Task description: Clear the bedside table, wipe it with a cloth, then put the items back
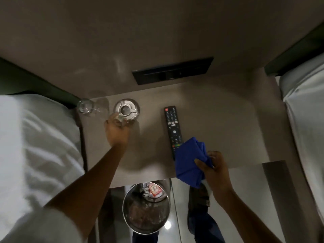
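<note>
The left hand (116, 130) pinches a drinking glass (121, 120) just beside the ashtray (126, 108) at the tabletop's (219, 123) far left; it needs a straight lift. The right hand (213, 168) bunches the blue cloth (190, 158) near the remote (172, 127).

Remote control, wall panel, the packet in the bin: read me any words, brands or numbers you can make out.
No text is readable.
Remote control: button markings too small and blurred.
Black wall panel: no legible marking.
Red and white packet in the metal bin: print blurred.
</note>
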Demonstrator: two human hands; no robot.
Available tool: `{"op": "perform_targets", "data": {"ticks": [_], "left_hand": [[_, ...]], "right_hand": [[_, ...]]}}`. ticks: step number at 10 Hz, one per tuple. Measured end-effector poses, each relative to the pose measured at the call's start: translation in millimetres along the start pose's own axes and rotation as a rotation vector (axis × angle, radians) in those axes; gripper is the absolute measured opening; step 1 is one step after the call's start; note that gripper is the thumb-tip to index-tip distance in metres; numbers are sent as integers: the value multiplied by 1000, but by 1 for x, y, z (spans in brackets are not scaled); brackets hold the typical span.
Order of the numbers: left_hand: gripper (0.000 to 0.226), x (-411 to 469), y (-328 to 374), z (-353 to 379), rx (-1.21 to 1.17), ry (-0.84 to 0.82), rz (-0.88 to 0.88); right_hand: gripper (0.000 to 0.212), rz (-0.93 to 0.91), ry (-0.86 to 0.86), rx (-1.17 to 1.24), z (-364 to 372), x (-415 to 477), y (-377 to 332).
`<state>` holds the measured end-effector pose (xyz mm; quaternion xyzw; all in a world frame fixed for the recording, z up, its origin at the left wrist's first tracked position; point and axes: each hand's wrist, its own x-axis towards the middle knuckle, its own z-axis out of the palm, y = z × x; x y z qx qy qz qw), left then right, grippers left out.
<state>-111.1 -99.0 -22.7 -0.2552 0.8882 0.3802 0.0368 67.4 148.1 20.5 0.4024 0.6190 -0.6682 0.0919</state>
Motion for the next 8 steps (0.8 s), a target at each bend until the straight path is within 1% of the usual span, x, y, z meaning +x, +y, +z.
{"op": "perform_targets", "data": {"ticks": [1,2,3,4,5,6,7,8], "left_hand": [[21,-86,22,24,4,-86,368],[36,-181,47,62,-108,-597,128],[66,-251,80,110,-352,-883,-103],[58,-281,108,153,-348,-817,-38],[47,-294,134,194,-205,-934,44],[53,-298,140,223,82,-1124,242],[64,-288,133,215,332,-1118,445],[63,-272,105,171,362,-1019,501]], "right_hand": [[16,122,-34,267,-45,18,0],[19,168,-36,319,-86,33,2],[18,140,142,292,-135,48,0],[21,-72,303,-119,-180,62,-3],[13,-215,447,-484,-212,82,-7],[23,-132,422,-651,-230,94,-1],[42,95,327,-845,-236,91,5],[49,38,360,-929,-215,68,12]]}}
